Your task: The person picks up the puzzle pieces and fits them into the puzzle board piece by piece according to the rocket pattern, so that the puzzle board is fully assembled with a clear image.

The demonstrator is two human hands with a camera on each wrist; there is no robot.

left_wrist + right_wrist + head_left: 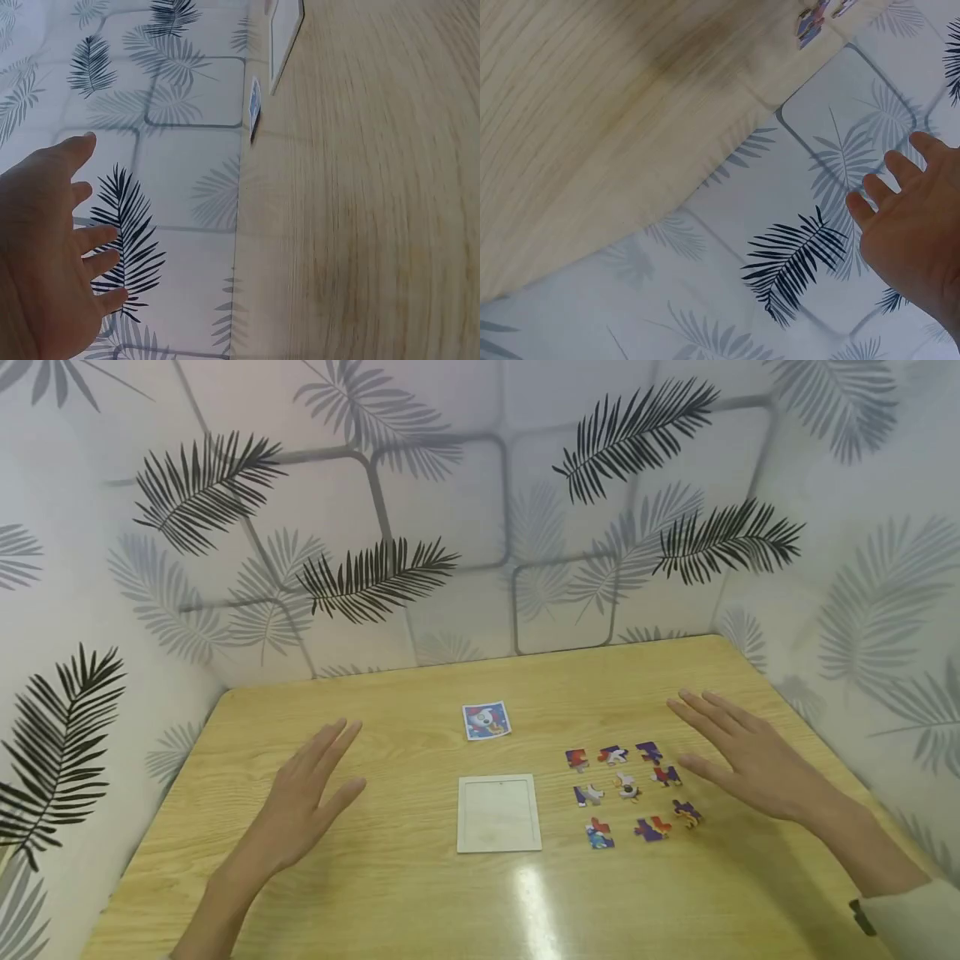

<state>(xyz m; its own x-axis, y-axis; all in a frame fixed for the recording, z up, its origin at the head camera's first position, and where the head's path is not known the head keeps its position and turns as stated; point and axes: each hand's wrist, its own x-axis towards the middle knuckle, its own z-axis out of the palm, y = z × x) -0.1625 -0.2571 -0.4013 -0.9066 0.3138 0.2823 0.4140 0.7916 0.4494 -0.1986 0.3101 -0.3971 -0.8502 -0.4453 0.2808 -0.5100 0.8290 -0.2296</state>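
Fingers on both hands are stretched loosely, thumbs apart, gripping nothing; the left hand [303, 797] and right hand [750, 756] are raised over the table [397, 885]. Between them, nearer the right, nine knobbly puzzle pieces [628, 789] lie apart in three uneven rows, printed purple, red and white. Just left of them I see a square, pale tray [497, 814] with a raised rim, and beyond it a small glossy-looking picture card [486, 721], its edges slightly wavy. Yellowish wood grain runs across the tabletop, which catches a bright streak of light. Behind hangs a whitish wall covering [465, 610] with dark and grey fronds. From the left wrist, separate fingers show, grouped closely from the head; the right-wrist view catches only a few pieces.
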